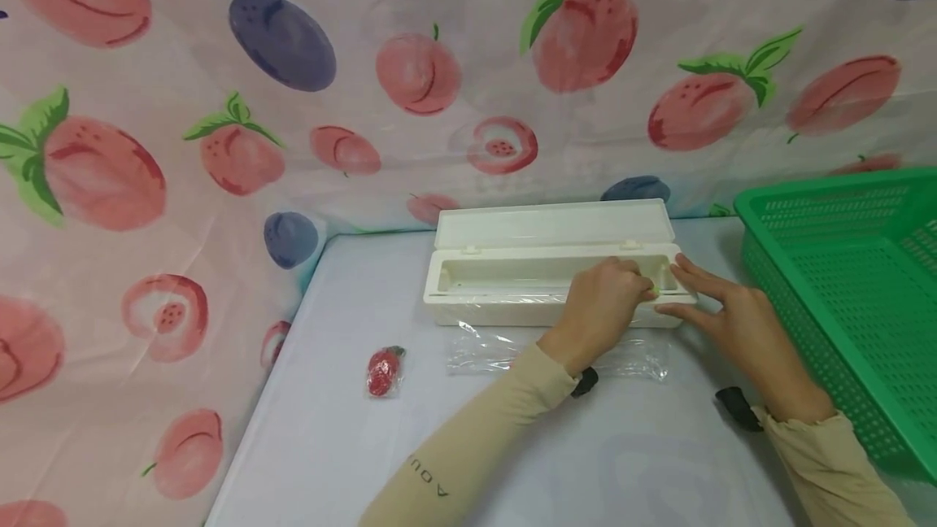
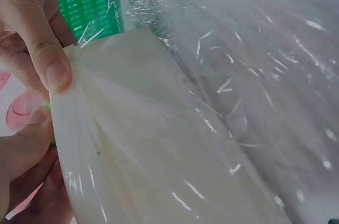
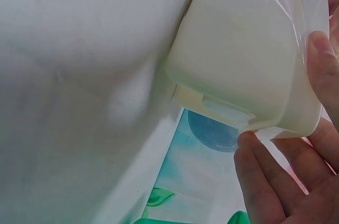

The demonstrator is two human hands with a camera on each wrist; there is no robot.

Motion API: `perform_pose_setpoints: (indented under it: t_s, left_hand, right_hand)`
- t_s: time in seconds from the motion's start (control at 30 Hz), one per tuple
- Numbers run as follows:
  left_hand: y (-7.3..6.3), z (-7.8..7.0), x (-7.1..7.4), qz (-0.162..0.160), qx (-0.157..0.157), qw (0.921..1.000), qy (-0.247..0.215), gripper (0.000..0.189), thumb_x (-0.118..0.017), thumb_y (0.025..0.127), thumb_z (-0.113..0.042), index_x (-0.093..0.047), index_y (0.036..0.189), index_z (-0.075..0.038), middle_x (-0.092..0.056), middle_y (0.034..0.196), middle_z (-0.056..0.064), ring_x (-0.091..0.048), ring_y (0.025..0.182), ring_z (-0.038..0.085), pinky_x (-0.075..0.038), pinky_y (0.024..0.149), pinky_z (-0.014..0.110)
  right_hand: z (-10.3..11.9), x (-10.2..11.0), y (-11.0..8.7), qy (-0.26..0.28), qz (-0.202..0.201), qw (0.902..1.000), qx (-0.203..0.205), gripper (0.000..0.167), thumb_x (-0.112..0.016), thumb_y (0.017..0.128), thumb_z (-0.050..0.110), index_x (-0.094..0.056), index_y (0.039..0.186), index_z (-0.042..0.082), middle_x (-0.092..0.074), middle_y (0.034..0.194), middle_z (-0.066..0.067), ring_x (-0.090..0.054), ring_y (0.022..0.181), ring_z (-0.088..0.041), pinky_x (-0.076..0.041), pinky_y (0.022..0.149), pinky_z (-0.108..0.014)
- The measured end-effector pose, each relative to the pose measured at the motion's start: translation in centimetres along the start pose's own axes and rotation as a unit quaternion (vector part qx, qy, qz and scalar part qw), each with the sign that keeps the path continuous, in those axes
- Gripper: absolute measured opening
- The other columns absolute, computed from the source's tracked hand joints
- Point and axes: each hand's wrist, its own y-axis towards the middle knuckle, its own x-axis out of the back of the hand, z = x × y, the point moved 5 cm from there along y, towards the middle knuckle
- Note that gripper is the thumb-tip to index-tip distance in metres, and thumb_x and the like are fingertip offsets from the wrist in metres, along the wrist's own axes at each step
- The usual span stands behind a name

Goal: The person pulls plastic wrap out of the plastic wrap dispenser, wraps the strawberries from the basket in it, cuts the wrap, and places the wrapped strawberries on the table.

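Observation:
A long white cling film dispenser (image 1: pixel 505 312) lies on the table with its lid (image 1: pixel 552 224) tipped back. Clear film (image 1: pixel 479 352) hangs over its front edge onto the table; in the left wrist view this film (image 2: pixel 254 75) spreads wrinkled beside the box. Near the dispenser's right end, my left hand (image 1: pixel 603 307) pinches a small green slider (image 1: pixel 654 291), mostly hidden by the fingers. My right hand (image 1: pixel 739 332) grips the right end, thumb at the front and fingers at the far side. From the right wrist, the fingers (image 3: pixel 265 181) show against the box's end.
A green perforated basket (image 1: pixel 827 332) stands close to the right of my right hand. On the left part of the table lies a small red fruit-like object (image 1: pixel 384 372) in clear wrapping. A fruit-patterned cloth (image 1: pixel 351 47) hangs behind the table (image 1: pixel 322 446).

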Motion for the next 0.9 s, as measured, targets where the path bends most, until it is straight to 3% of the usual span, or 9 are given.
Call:
perform_pose_setpoints:
  t_s: [0.17, 0.3, 0.53, 0.67, 0.9]
  left_hand:
    - [-0.1, 0.0, 0.0, -0.002, -0.004, 1.0000, 0.001, 0.018, -0.065, 0.093, -0.042, -0.079, 0.099, -0.033, -0.070, 0.094, -0.017, -0.063, 0.088, 0.002, -0.053, 0.068, 0.014]
    - [-0.3, 0.2, 0.0, -0.004, -0.004, 1.0000, 0.000, 0.018, -0.065, 0.092, -0.042, -0.079, 0.099, -0.032, -0.070, 0.094, -0.016, -0.063, 0.088, 0.002, -0.054, 0.068, 0.015]
    - [-0.7, 0.6, 0.1, -0.013, -0.006, 0.9999, -0.002, 0.020, -0.065, 0.092, -0.042, -0.079, 0.101, -0.032, -0.071, 0.095, -0.016, -0.064, 0.089, 0.003, -0.054, 0.068, 0.017]
    - [-1.0, 0.9, 0.2, -0.016, -0.006, 0.9998, -0.005, 0.020, -0.065, 0.091, -0.042, -0.079, 0.100, -0.031, -0.071, 0.095, -0.016, -0.064, 0.090, 0.003, -0.054, 0.068, 0.017]
    - [-1.3, 1.3, 0.2, -0.029, -0.008, 0.9995, -0.009, 0.018, -0.067, 0.090, -0.041, -0.079, 0.098, -0.031, -0.070, 0.094, -0.015, -0.064, 0.091, 0.003, -0.054, 0.070, 0.016]
  right_hand:
    - [0.0, 0.1, -0.1, -0.004, -0.005, 1.0000, 0.004, 0.069, -0.086, 0.073, 0.015, -0.059, 0.136, 0.007, -0.053, 0.141, -0.015, -0.063, 0.106, -0.048, -0.045, 0.060, -0.012]
    - [0.0, 0.0, -0.1, -0.002, -0.007, 0.9999, 0.011, 0.067, -0.086, 0.074, 0.016, -0.060, 0.135, 0.007, -0.054, 0.141, -0.014, -0.064, 0.106, -0.047, -0.053, 0.065, -0.032]
    - [0.0, 0.0, 0.0, 0.002, -0.007, 0.9999, 0.009, 0.068, -0.085, 0.074, 0.015, -0.059, 0.136, 0.007, -0.053, 0.141, -0.014, -0.064, 0.104, -0.047, -0.050, 0.061, -0.023]
    - [-0.1, 0.0, -0.1, 0.001, -0.003, 1.0000, 0.001, 0.068, -0.086, 0.074, 0.017, -0.059, 0.136, 0.008, -0.053, 0.141, -0.013, -0.060, 0.111, -0.048, -0.050, 0.067, -0.021]
    - [-0.1, -0.1, -0.1, 0.005, -0.007, 0.9999, 0.006, 0.068, -0.086, 0.074, 0.015, -0.059, 0.135, 0.008, -0.054, 0.141, -0.013, -0.060, 0.111, -0.049, -0.039, 0.061, -0.006]
